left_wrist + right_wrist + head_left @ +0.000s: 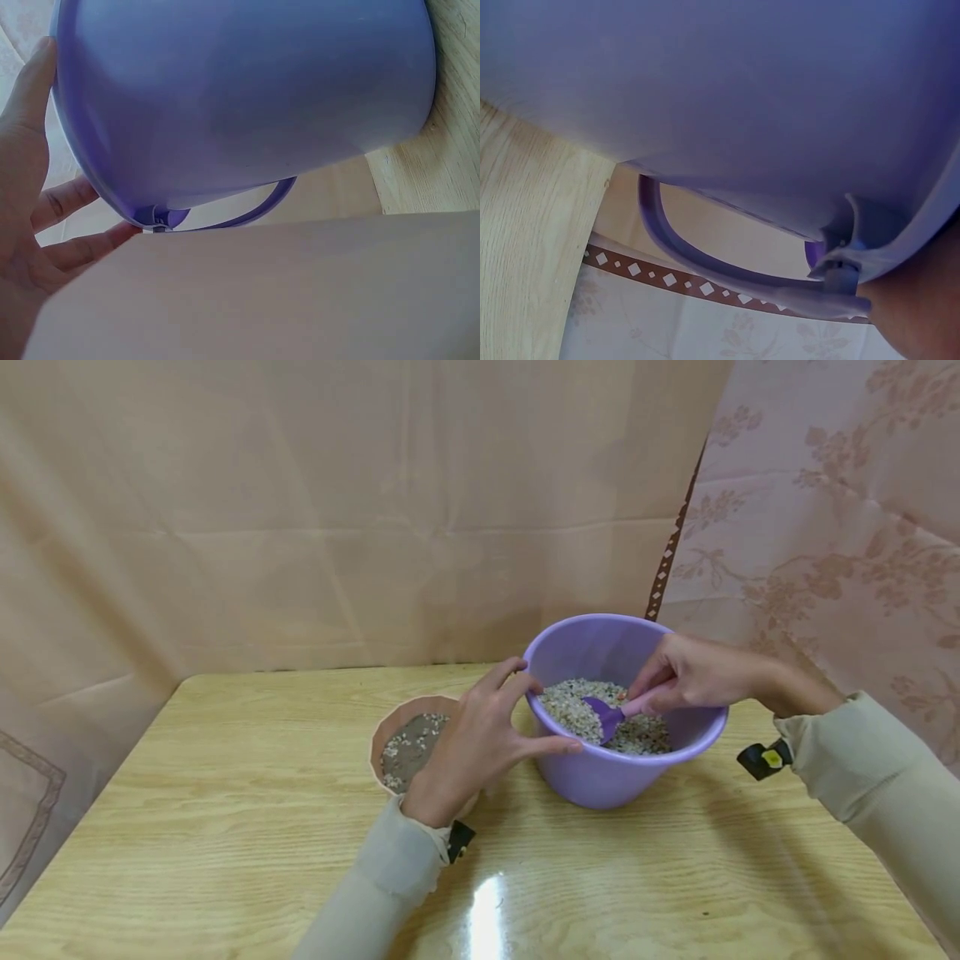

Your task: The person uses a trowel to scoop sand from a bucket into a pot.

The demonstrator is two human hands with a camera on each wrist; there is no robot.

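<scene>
A purple bucket (600,777) stands on the wooden table (225,827), holding pale gravel (568,703). My left hand (555,717) braces its near left rim, thumb along the outer wall and fingers (82,244) fairly straight on the rim. My right hand (637,700) reaches in from the right and pinches the handle of a small purple scoop (603,714), whose blade lies in the gravel. Both wrist views are filled by the bucket's wall (247,97) and its hanging handle (705,262). A pinkish pot (378,735) with dark soil and some gravel sits left of the bucket, partly hidden by my left hand.
Peach cloth hangs behind the table and a floral curtain (840,510) hangs at the right, close behind the bucket. The table's left edge (90,802) slopes toward me. Bare tabletop lies in front of the pot and bucket.
</scene>
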